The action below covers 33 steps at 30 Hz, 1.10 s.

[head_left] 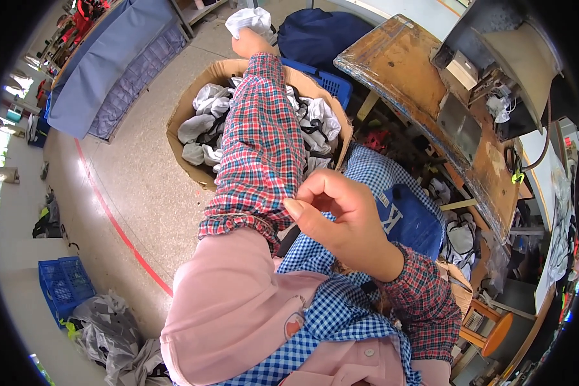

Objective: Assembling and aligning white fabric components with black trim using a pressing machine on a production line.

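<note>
Holding prob. wht cloth (251,20) nr box (199,78)

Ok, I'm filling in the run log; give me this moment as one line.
left hand: holding white item, past carton in view | right hand: at left sleeve, pinch unclear | carton: white pieces inside

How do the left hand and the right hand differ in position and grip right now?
The left hand is stretched out past the cardboard box, whereas the right hand is bent in close to the body.
The left hand grips a white fabric item; the right hand has thumb and forefinger close together at the left plaid sleeve, and whether it pinches anything is unclear.
Both hands are bare.
</note>
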Tool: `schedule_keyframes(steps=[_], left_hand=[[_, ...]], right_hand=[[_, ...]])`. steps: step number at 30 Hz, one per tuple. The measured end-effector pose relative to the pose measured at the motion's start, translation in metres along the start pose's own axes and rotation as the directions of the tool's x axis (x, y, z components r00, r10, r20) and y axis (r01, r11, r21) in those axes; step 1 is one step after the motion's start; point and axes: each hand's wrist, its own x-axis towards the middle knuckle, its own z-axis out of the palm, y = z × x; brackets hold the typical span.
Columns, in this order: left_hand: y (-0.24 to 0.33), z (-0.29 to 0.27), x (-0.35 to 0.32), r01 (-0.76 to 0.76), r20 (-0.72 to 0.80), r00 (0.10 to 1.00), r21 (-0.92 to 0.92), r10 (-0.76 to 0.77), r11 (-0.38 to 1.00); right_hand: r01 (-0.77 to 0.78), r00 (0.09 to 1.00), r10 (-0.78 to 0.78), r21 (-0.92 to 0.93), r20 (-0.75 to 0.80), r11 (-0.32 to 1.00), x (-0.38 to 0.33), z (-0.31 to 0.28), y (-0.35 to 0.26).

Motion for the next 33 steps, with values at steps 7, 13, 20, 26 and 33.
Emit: schedule_keyframes(steps=[7, 13, 20, 26, 33], left_hand=[[0.007, -0.002, 0.0, -0.077, -0.009, 0.997, 0.023, 0.077, 0.997], [0.005, 0.0, 0.0, -0.07, 0.02, 0.997, -0.008, 0.07, 0.998], [0.003, 0.001, 0.003, -0.067, 0.023, 0.998, 0.011, 0.067, 0.998], [0.002, 0.004, 0.003, -0.126, 0.059, 0.99, 0.021, 0.125, 0.992], [-0.005, 0.0, -0.017, -0.243, 0.033, 0.97, 0.251, 0.242, 0.937]], right_hand=[[0.113, 0.993, -0.099, -0.255, 0.065, 0.96, -0.017, 0.017, 0.008], [-0.041, 0.998, 0.045, -0.095, 0.042, 0.995, -0.02, 0.024, 0.018], [-0.218, 0.975, 0.19, 0.363, 0.113, 0.906, -0.023, 0.017, 0.028], [-0.425, 0.889, 0.309, 0.356, 0.338, 0.832, -0.019, 0.011, 0.012], [0.484, 0.871, -0.438, -0.553, 0.224, 0.678, -0.003, 0.02, -0.034]])
